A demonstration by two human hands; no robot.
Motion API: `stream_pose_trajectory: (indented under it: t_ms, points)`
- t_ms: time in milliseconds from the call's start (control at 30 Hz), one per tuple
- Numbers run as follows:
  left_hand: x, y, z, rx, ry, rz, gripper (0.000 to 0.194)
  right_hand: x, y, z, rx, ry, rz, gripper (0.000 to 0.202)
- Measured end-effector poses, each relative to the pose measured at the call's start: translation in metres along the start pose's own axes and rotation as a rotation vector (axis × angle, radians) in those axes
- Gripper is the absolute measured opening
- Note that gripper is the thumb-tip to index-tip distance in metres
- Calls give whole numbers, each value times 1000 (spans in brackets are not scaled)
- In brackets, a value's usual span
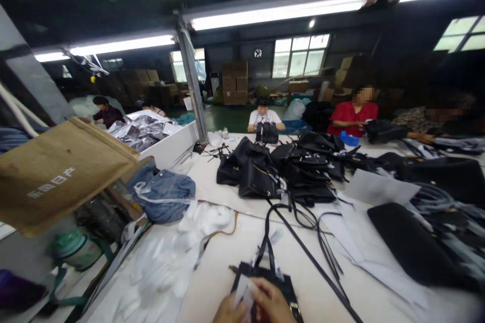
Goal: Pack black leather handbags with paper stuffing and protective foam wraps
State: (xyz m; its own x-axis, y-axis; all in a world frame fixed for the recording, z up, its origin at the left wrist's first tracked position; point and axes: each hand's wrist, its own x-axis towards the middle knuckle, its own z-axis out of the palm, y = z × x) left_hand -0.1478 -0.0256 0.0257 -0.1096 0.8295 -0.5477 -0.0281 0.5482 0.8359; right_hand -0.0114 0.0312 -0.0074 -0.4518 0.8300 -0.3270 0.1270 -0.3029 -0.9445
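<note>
Low in the view, a black handbag (285, 287) lies on the white table, its handles stretching away from me. Over it, my left hand (228, 309) is closed on a piece of white paper (244, 292). My right hand (271, 302) pinches the same paper from the other side, fingers bent. The lower parts of both hands run out of the frame. Beyond the bag, a long black strap (303, 242) curves across the table.
Black bags (261, 176) are heaped ahead. White tissue-like scraps (162, 262) spread at left beside a denim bag (162, 194). A brown fabric cover (68, 171) juts in at left, above a green jug (76, 250). White sheets (382, 186) lie at right. Several people sit across the tables.
</note>
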Motion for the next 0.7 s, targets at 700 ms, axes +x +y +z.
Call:
stream_pose_trajectory:
  t_ms: [700]
  points:
    - [8,-20,8,48,16,275,27,-19,12,23,151,238,-54,37]
